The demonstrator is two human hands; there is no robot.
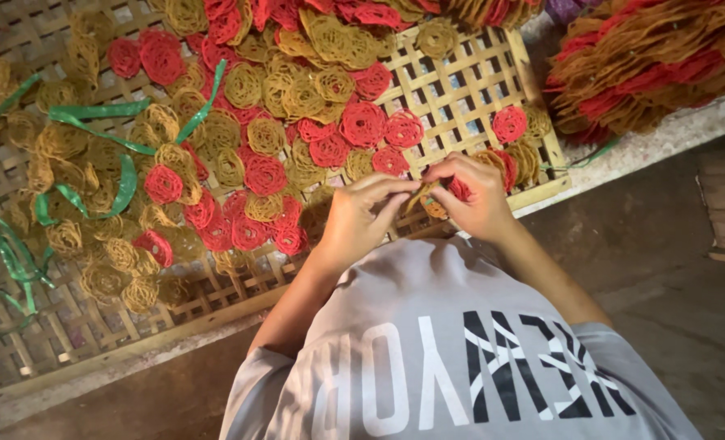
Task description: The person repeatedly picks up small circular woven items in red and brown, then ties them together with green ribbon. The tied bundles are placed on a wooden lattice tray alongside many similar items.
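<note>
Nearest the camera is the person's grey shirt (452,358) with large white and black lettering, and both bare forearms reach forward from it. The left hand (361,218) and the right hand (472,195) meet just above the near edge of a woven bamboo tray (460,90). The left hand is curled, its fingertips pinched toward the right hand. The right hand is also closed down, fingers bent over a small bundle of yellow-brown strands (424,195) that runs between the two hands; both hands grip it. A bit of red (460,189) shows against the right palm, though how it is held cannot be told.

Just beyond the hands, flat red coils (363,124) and yellow coils (266,135) lie spread on the tray, many touching or overlapping one another. To the left of the left hand the coils continue, with green strips (102,110) lying loosely across them and more green strips (12,253) trailing near the tray's left side. Right of the right hand, a few coils (510,124) sit at the tray's corner. Farther off to the right, a heap of loose red and brown strands (648,57) rests on a pale ledge (664,138), apart from the tray. The dark floor (656,244) lies below it.
</note>
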